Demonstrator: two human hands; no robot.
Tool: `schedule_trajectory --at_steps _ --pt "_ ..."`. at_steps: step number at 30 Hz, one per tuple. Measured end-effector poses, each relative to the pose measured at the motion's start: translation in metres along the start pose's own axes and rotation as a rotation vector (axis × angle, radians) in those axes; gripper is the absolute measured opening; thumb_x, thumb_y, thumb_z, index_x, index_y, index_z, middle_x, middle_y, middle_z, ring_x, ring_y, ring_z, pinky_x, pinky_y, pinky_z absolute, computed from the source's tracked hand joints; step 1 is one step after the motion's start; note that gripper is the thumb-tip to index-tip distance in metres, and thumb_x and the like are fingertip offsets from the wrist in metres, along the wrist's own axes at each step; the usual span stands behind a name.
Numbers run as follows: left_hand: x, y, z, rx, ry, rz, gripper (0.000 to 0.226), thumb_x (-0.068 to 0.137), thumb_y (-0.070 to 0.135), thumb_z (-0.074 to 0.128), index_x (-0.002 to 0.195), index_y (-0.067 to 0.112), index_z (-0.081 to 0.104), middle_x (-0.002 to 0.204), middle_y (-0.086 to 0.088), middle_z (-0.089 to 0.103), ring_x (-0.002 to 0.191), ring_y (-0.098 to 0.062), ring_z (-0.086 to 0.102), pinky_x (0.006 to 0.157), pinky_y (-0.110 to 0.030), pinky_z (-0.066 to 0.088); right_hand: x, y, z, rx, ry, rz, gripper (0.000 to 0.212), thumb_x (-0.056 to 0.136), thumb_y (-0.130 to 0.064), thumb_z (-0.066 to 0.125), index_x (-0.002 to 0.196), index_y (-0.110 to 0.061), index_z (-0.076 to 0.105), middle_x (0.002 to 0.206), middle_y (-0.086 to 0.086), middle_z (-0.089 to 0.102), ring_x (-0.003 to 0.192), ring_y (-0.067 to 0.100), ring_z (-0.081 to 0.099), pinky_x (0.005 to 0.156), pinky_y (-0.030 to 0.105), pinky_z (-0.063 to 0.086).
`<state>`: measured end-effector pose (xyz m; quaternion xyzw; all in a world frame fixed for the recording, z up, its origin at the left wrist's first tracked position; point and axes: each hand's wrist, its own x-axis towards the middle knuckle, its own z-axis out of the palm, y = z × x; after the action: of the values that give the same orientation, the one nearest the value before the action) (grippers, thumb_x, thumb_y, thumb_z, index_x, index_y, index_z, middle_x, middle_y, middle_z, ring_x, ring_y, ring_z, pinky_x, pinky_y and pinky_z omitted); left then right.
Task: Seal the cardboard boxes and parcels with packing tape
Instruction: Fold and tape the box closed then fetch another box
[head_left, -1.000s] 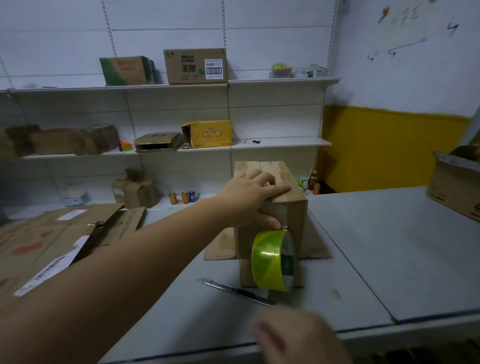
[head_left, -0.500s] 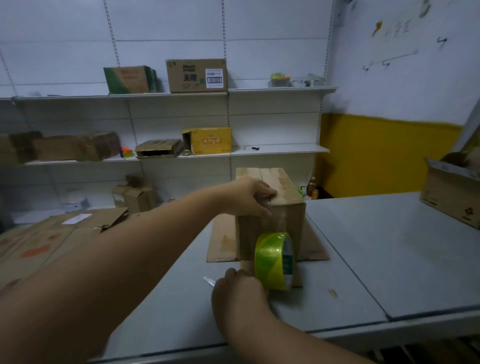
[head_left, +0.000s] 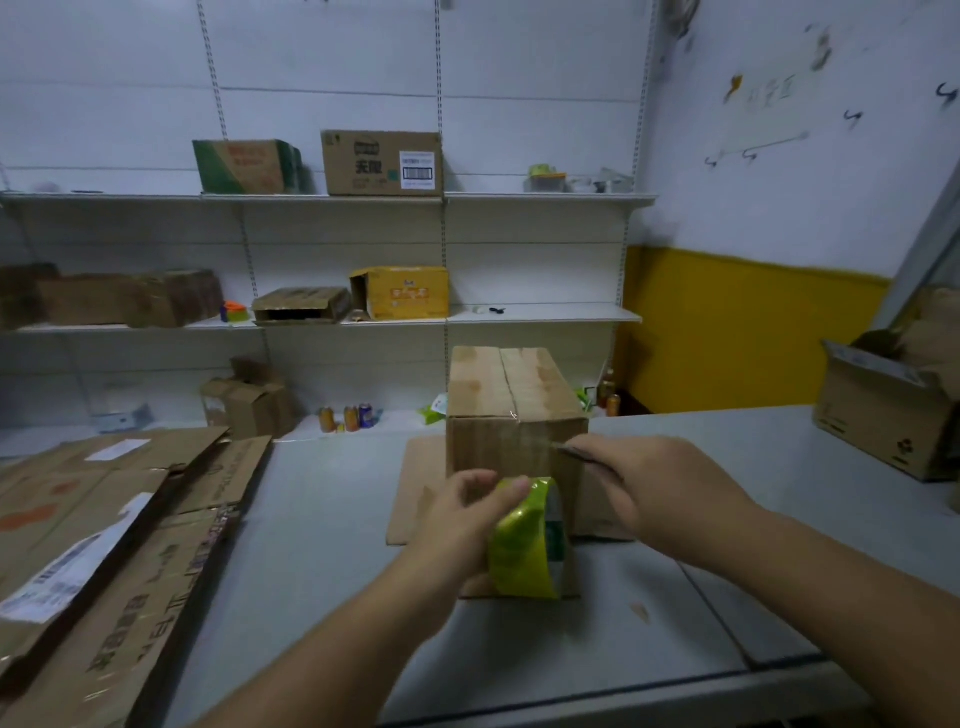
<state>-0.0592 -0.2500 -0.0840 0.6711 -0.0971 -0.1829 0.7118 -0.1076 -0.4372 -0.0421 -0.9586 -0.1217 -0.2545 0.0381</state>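
Note:
A closed brown cardboard box (head_left: 498, 384) stands on a flat cardboard sheet (head_left: 415, 493) on the grey table (head_left: 332, 545). A yellow-green roll of packing tape (head_left: 524, 551) stands on edge against the box's near face, and a clear strip seems to run from it up that face. My left hand (head_left: 457, 519) grips the roll from the left, thumb on its top. My right hand (head_left: 649, 483) holds a thin dark knife (head_left: 576, 453), its tip against the near face just above the roll.
Flattened cardboard sheets (head_left: 104, 545) cover the table's left side. An open cardboard box (head_left: 883, 415) sits at the right edge. Wall shelves behind hold several boxes (head_left: 382, 163), and cans (head_left: 353, 418) stand low behind the table.
My left hand came off the box top and took the tape roll. My right hand picked the knife up from the table and brought it to the box's near face.

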Motion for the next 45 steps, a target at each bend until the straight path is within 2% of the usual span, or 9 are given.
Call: schedule_trajectory --at_steps 5,8,10,15,24,29,37,41,45 --pt "0.003 -0.007 0.015 -0.024 0.046 -0.056 0.043 0.076 0.034 0.076 0.112 0.026 0.055 0.106 -0.004 0.065 0.096 -0.024 0.064 0.089 -0.043 0.053 0.016 0.005 0.015 -0.053 -0.101 -0.181 0.035 0.094 -0.038 0.035 0.115 -0.025 0.06 0.108 -0.004 0.066 0.095 0.017 0.063 0.078 0.033 0.051" --pt "-0.001 -0.004 0.01 -0.069 0.046 -0.083 0.065 0.055 0.046 0.086 0.11 0.026 0.058 0.105 -0.007 0.068 0.097 -0.027 0.066 0.092 -0.049 0.052 0.02 0.007 0.027 -0.137 -0.081 -0.256 0.029 0.09 -0.037 0.036 0.087 -0.025 0.062 0.074 -0.008 0.065 0.06 0.012 0.062 0.049 0.024 0.043" --pt "0.002 -0.006 0.008 -0.072 0.045 -0.065 0.057 0.065 0.043 0.082 0.112 0.025 0.055 0.104 -0.006 0.068 0.095 -0.024 0.066 0.09 -0.044 0.053 0.021 0.004 0.027 -0.179 -0.02 -0.237 0.023 0.086 -0.036 0.038 0.075 -0.026 0.056 0.058 -0.009 0.058 0.043 0.01 0.052 0.041 0.021 0.026" --pt "0.002 -0.013 0.015 -0.064 0.118 -0.018 0.038 0.079 0.031 0.073 0.107 0.024 0.048 0.095 0.0 0.062 0.084 -0.016 0.063 0.071 -0.03 0.051 0.019 0.0 0.03 -0.19 -0.098 -0.209 0.02 0.101 -0.036 0.028 0.102 -0.026 0.045 0.092 -0.004 0.06 0.067 0.015 0.045 0.051 0.024 0.024" --pt "0.009 -0.008 0.008 -0.097 -0.078 -0.138 0.028 0.08 0.026 0.072 0.102 0.019 0.057 0.095 -0.008 0.066 0.084 -0.024 0.063 0.072 -0.032 0.049 0.024 0.0 0.028 -0.235 -0.187 -0.184 0.018 0.102 -0.034 0.028 0.106 -0.025 0.043 0.097 -0.002 0.062 0.082 0.022 0.058 0.061 0.031 0.032" --pt "0.013 -0.017 -0.004 -0.322 -0.16 -0.184 0.02 0.093 0.009 0.054 0.074 0.014 0.052 0.072 0.002 0.053 0.04 0.008 0.054 0.042 -0.007 0.041 0.028 0.007 0.037 -0.309 -0.047 -0.218 0.013 0.079 -0.028 0.058 0.072 -0.025 0.046 0.048 -0.004 0.05 0.034 0.011 0.043 0.045 0.015 -0.003" --pt "0.017 -0.005 0.002 -0.25 -0.226 -0.329 0.025 0.093 0.028 0.052 0.096 0.009 0.067 0.076 -0.019 0.067 0.061 -0.027 0.066 0.055 -0.029 0.056 0.022 0.011 0.053 -0.316 0.066 -0.221 0.015 0.066 -0.029 0.063 0.07 -0.021 0.051 0.044 -0.002 0.049 0.028 0.015 0.043 0.037 0.02 0.006" --pt "0.02 -0.005 0.003 -0.207 -0.082 -0.252 0.021 0.09 0.02 0.058 0.089 0.009 0.075 0.094 -0.02 0.07 0.083 -0.031 0.065 0.087 -0.044 0.052 0.022 0.009 0.058 -0.289 0.096 -0.199 0.017 0.062 -0.027 0.065 0.069 -0.019 0.051 0.043 -0.002 0.049 0.027 0.016 0.043 0.037 0.018 0.005" --pt "0.021 -0.005 0.004 -0.181 -0.041 -0.204 0.024 0.092 0.018 0.056 0.083 0.007 0.076 0.086 -0.016 0.072 0.071 -0.025 0.066 0.075 -0.033 0.053 0.019 0.011 0.058 -0.313 0.063 -0.183 0.026 0.061 -0.02 0.067 0.074 -0.02 0.045 0.042 0.0 0.047 0.027 0.016 0.041 0.049 0.016 -0.007"
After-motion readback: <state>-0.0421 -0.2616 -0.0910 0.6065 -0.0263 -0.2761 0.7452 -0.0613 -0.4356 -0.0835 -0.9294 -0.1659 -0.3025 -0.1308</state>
